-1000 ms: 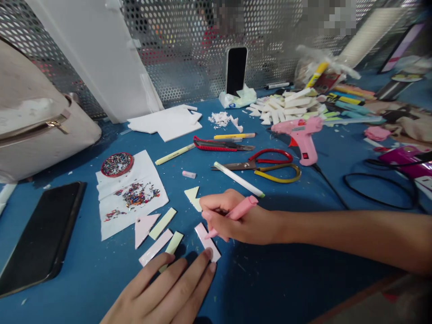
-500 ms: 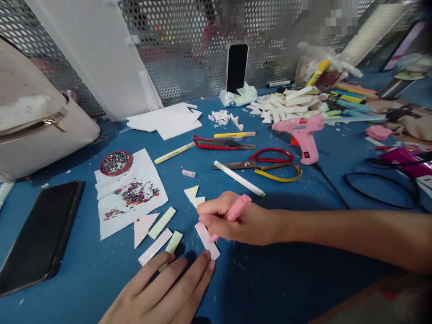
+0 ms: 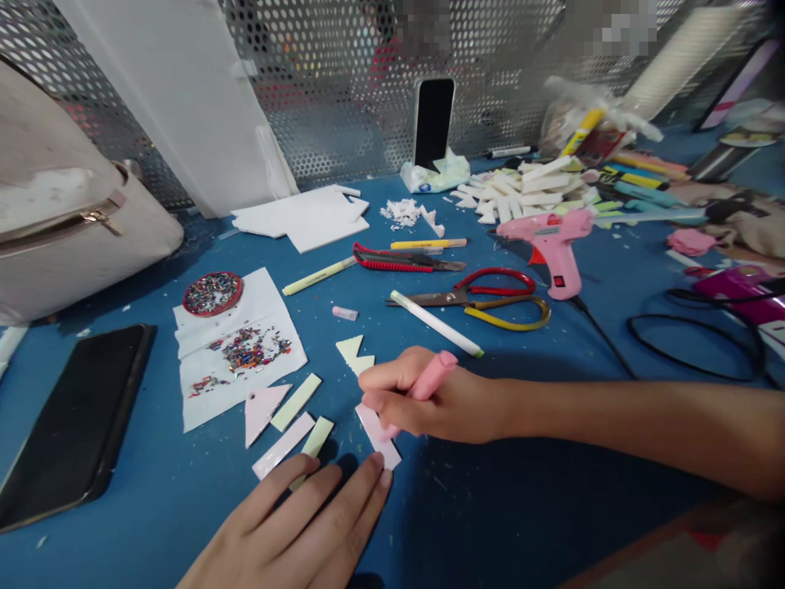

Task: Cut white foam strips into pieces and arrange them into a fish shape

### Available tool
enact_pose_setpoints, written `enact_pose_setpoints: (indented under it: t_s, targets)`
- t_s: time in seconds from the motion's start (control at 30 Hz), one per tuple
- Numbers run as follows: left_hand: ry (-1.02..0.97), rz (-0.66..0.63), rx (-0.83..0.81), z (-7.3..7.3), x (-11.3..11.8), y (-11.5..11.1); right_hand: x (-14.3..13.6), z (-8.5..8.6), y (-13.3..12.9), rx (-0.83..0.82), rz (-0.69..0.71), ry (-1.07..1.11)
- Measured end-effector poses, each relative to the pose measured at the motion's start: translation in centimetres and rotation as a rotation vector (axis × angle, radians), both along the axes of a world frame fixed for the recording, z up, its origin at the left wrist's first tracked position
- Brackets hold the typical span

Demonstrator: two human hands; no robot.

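Note:
A pink marker is gripped in my right hand, its tip down on a pale pink strip. My left hand lies spread on the table, fingertips pressing the near end of that strip. Just beyond my left fingers are a pink strip, a short pale green strip, a longer green strip and a pink triangle with a small hole. Pale green triangular pieces lie behind my right fingers, which partly cover one.
Scissors, a white pen, a red cutter and a pink glue gun lie beyond my right hand. Beads sit on white paper; a black phone is at left. White pieces are heaped at the back.
The view has shifted very slightly. Both hands keep nearly the same positions, with the marker on the pink strip.

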State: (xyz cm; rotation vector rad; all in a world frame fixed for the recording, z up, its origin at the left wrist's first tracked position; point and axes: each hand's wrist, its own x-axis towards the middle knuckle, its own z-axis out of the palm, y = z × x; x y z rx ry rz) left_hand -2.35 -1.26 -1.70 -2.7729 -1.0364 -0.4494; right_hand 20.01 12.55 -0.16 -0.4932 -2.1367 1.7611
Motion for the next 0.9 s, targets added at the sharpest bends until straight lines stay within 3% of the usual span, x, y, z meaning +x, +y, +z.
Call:
enact_pose_setpoints:
  t_s: [0.77, 0.9]
  targets:
    - [-0.007, -0.005, 0.014, 0.16, 0.07, 0.25, 0.11, -0.07, 0.14, 0.016, 0.019, -0.03]
    - [0.014, -0.015, 0.005, 0.22, -0.01, 0.23, 0.1, -0.02, 0.18, -0.04, 0.041, -0.01]
